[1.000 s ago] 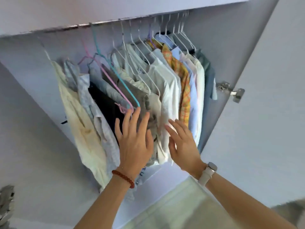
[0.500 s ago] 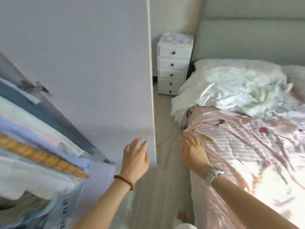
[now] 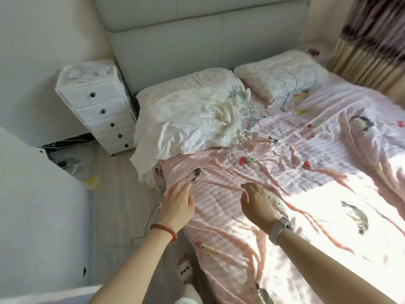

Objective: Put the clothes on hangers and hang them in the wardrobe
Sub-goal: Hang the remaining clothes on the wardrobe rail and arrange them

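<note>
My left hand (image 3: 178, 205) and my right hand (image 3: 257, 205) hover empty, fingers apart, over the near edge of a bed with a pink striped sheet (image 3: 295, 172). A heap of white clothes (image 3: 188, 123) lies near the pillows, with a cream knitted piece (image 3: 228, 119) on top. Thin wire hangers (image 3: 252, 119), light blue and white, lie tangled just right of the heap. The wardrobe's white door (image 3: 32, 205) fills the lower left; its inside is out of view.
A white drawer unit (image 3: 98, 106) stands left of the bed by a grey headboard (image 3: 197, 40). Two pillows (image 3: 280, 77) lie at the head. Small clutter and a green wire hanger (image 3: 144, 227) are on the grey floor. Curtains (image 3: 372, 40) hang at far right.
The view has swung from the hanging clothes in the wardrobe, past its door, to the bed. Both hands left the hung clothes and now reach over the bed, empty.
</note>
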`<state>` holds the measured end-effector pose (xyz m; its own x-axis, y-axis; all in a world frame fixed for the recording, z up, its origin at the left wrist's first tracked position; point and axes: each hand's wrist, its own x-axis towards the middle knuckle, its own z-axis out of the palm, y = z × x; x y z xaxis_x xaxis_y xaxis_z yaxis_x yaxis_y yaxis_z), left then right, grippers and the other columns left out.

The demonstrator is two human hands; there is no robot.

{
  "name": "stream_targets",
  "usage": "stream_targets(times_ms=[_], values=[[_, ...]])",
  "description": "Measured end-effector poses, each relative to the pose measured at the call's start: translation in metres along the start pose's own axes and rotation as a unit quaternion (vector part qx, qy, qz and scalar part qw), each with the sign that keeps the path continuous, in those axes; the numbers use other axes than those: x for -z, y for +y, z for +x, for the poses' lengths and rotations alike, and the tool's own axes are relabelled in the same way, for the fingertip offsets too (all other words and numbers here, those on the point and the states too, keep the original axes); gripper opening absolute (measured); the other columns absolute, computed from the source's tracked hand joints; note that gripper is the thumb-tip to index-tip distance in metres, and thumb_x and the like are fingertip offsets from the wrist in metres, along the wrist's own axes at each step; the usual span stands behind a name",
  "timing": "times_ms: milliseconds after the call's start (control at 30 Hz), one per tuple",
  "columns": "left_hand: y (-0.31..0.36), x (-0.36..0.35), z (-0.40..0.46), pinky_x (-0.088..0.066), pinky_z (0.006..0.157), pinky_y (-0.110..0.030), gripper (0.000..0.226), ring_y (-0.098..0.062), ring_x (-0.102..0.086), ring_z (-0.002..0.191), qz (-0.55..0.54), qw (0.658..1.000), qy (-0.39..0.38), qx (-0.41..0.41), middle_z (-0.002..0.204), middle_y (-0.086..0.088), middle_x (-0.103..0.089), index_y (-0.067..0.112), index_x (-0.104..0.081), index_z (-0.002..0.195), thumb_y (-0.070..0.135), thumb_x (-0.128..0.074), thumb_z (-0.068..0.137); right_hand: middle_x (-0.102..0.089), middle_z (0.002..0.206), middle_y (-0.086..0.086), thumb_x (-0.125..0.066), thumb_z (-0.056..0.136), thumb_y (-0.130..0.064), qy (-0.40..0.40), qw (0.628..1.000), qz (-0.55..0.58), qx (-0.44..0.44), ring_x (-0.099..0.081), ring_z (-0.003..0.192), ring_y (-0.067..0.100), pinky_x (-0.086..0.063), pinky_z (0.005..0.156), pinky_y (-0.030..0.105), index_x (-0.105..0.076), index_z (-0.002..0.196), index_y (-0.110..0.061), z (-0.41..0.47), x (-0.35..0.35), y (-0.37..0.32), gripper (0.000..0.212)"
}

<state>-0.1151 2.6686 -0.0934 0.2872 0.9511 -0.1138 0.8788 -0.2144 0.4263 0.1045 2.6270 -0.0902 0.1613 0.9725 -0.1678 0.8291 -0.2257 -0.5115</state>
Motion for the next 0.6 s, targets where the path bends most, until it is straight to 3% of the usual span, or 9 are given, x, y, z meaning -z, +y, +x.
stream_targets(times_ms=[233, 333, 467, 600], values=[[-0.014, -0.021, 0.149, -0.042, 0.097, -0.038, 0.037, -0.021, -0.044, 0.124, -0.005, 0.999, -0.047, -0.008, 0.135, -0.003, -0.045, 0.016, -0.044, 0.131, 0.022, -0.040, 0.095, -0.052, 0.130, 0.015, -0.037, 0.094, -0.006, 0.019, 0.994, 0.081, -0.077, -0.047, 0.121, 0.030, -0.037, 0.100, 0.036, -0.050, 0.125, -0.004, 0.130, 0.006, 0.016, 0.034], [-0.029, -0.038, 0.223, -0.037, 0.099, -0.036, 0.040, -0.020, -0.037, 0.129, 0.015, 0.997, -0.073, -0.008, 0.140, -0.002, -0.041, 0.017, -0.040, 0.135, 0.022, -0.040, 0.095, -0.061, 0.115, 0.015, -0.034, 0.092, -0.003, 0.019, 0.987, 0.101, -0.124, -0.056, 0.107, 0.030, -0.044, 0.088, 0.034, -0.054, 0.118, -0.003, 0.205, -0.005, 0.026, 0.033], [-0.047, -0.070, 0.305, -0.033, 0.100, -0.038, 0.039, -0.022, -0.035, 0.129, 0.042, 0.995, -0.093, 0.000, 0.139, -0.004, -0.041, 0.014, -0.044, 0.132, 0.019, -0.042, 0.094, -0.061, 0.113, 0.022, -0.032, 0.093, -0.001, 0.026, 0.971, 0.132, -0.197, -0.059, 0.090, 0.029, -0.045, 0.075, 0.031, -0.048, 0.127, -0.001, 0.294, -0.025, 0.046, 0.038], [-0.065, -0.103, 0.362, -0.036, 0.095, -0.045, 0.034, -0.028, -0.045, 0.121, 0.048, 0.997, -0.055, -0.037, 0.126, -0.009, -0.054, 0.010, -0.057, 0.121, 0.014, -0.055, 0.087, -0.054, 0.118, 0.026, -0.034, 0.088, 0.006, 0.068, 0.972, 0.083, -0.209, -0.048, 0.112, 0.039, -0.040, 0.093, 0.043, -0.052, 0.115, 0.007, 0.370, -0.044, 0.082, 0.033]])
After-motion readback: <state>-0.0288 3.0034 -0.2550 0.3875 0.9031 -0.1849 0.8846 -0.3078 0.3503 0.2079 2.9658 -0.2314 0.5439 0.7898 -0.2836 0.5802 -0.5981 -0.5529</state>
